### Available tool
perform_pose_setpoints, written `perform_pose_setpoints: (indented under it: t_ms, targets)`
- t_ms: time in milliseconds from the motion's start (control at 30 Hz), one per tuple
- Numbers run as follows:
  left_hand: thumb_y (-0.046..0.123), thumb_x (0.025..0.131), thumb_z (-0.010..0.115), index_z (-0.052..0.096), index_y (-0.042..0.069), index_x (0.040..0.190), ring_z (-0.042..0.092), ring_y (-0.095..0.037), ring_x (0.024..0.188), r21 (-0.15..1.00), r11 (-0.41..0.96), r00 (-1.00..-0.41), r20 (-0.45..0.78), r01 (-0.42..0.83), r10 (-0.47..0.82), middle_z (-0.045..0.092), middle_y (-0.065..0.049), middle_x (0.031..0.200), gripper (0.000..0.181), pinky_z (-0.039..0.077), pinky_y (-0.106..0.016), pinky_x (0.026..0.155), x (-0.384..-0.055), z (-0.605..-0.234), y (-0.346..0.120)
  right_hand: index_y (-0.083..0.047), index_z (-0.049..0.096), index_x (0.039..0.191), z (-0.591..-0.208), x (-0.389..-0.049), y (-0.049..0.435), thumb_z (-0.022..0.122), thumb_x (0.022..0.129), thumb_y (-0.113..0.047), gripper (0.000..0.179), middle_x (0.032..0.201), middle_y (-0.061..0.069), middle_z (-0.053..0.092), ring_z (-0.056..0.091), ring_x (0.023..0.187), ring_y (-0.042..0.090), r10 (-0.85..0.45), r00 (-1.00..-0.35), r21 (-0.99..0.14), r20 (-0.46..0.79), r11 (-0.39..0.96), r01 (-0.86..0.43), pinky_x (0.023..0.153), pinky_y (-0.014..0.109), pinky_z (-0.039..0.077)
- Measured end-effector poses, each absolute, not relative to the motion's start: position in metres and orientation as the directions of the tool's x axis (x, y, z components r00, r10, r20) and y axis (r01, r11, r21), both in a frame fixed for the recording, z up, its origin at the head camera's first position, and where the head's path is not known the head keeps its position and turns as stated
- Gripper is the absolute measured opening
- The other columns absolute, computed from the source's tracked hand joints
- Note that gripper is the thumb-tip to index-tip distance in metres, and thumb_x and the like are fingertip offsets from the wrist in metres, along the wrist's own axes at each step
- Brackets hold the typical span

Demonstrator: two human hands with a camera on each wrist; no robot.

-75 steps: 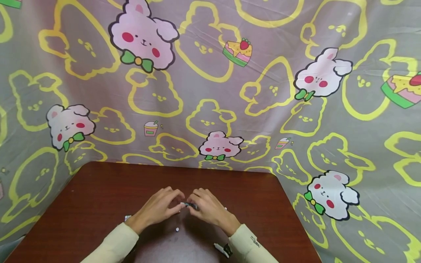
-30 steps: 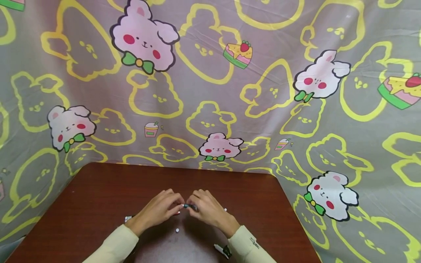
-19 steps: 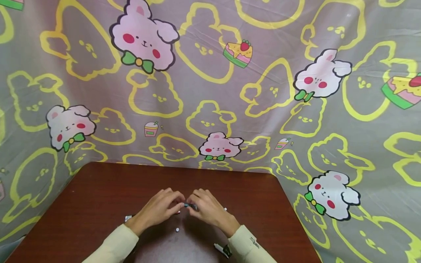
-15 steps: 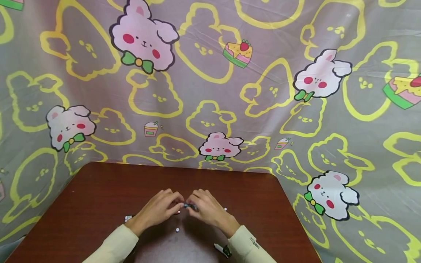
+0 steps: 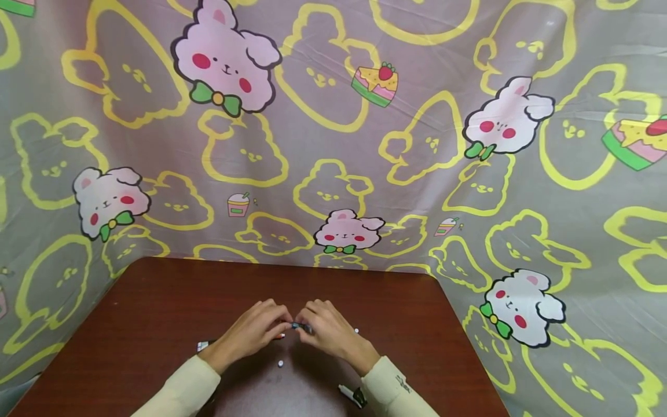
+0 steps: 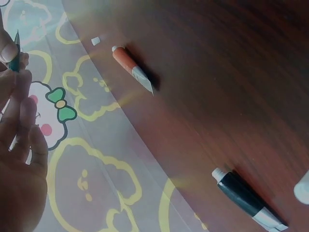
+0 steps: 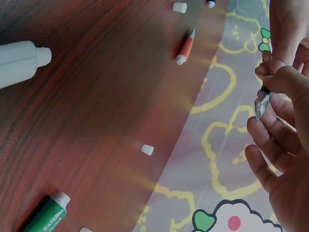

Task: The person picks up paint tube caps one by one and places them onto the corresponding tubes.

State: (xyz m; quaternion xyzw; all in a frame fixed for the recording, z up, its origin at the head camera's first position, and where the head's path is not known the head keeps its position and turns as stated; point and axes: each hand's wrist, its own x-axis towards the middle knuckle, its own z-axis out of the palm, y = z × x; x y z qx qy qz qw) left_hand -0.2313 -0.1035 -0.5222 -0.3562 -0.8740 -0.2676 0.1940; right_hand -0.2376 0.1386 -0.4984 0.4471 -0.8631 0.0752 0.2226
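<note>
A small dark teal paint tube (image 5: 299,326) is held up between both hands over the table. My right hand (image 5: 329,329) pinches its body between thumb and fingers; the flat silver end (image 7: 262,105) points down beside the fingers in the right wrist view. My left hand (image 5: 255,329) has thumb and fingertips at the tube's other end, covering it. Below the hands an orange paint tube (image 6: 126,62) lies uncapped on the table. Nearby are loose white caps (image 7: 147,149); another cap (image 5: 280,364) lies nearer the front.
A black paint tube (image 6: 244,195) lies near the left forearm. Beside the right sleeve are a white bottle (image 7: 19,64) and a green paint tube (image 7: 44,216), both uncapped. A cartoon-patterned cloth (image 5: 333,139) hangs behind the brown table (image 5: 182,289).
The white tip seen at the tube's left end earlier is now covered by the left fingertips. Both hands stay nearly in place, with only small finger movements. The loose things lie as before.
</note>
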Motion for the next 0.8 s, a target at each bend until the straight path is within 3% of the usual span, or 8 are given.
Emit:
perform_pose_setpoints:
  t_ms: [200, 400, 600, 800]
  targets:
    - [0.019, 0.097, 0.083, 0.07, 0.023, 0.098, 0.055, -0.005, 0.086, 0.259, 0.551, -0.578, 0.604, 0.793, 0.548, 0.064, 0.014, 0.091, 0.013, 0.05, -0.032, 0.081, -0.2331, -0.5236, -0.1018, -0.019, 0.076, 0.099, -0.4993, -0.2392, 0.1393, 0.086, 0.093, -0.027, 0.014, 0.094, -0.008, 0.068, 0.063, 0.088, 0.01, -0.748, -0.499, 0.082, 0.439, 0.586, -0.806, 0.082, 0.029, 0.051]
    - [0.015, 0.091, 0.087, 0.069, 0.021, 0.095, 0.056, -0.005, 0.086, 0.216, 0.522, -0.521, 0.648, 0.825, 0.555, 0.068, 0.014, 0.09, 0.02, 0.049, -0.032, 0.08, -0.2356, -0.5248, -0.1007, -0.018, 0.076, 0.098, -0.5003, -0.2405, 0.1397, 0.086, 0.093, -0.026, 0.014, 0.093, -0.008, 0.069, 0.064, 0.086, 0.01, -0.755, -0.478, 0.094, 0.448, 0.572, -0.815, 0.081, 0.028, 0.051]
    - [0.013, 0.089, 0.089, 0.068, 0.02, 0.094, 0.056, -0.005, 0.086, 0.191, 0.503, -0.488, 0.666, 0.843, 0.565, 0.069, 0.013, 0.089, 0.022, 0.048, -0.032, 0.079, -0.2367, -0.5261, -0.101, -0.019, 0.076, 0.097, -0.5014, -0.241, 0.1393, 0.086, 0.092, -0.025, 0.013, 0.093, -0.009, 0.069, 0.064, 0.086, 0.01, -0.758, -0.474, 0.09, 0.448, 0.566, -0.82, 0.08, 0.028, 0.05]
    - [0.013, 0.088, 0.09, 0.069, 0.021, 0.095, 0.056, -0.005, 0.086, 0.185, 0.513, -0.494, 0.657, 0.838, 0.57, 0.069, 0.014, 0.089, 0.023, 0.048, -0.031, 0.079, -0.2364, -0.526, -0.1018, -0.019, 0.077, 0.099, -0.5007, -0.2414, 0.1403, 0.084, 0.094, -0.025, 0.011, 0.095, -0.009, 0.07, 0.065, 0.088, 0.01, -0.763, -0.479, 0.086, 0.434, 0.565, -0.821, 0.082, 0.029, 0.051]
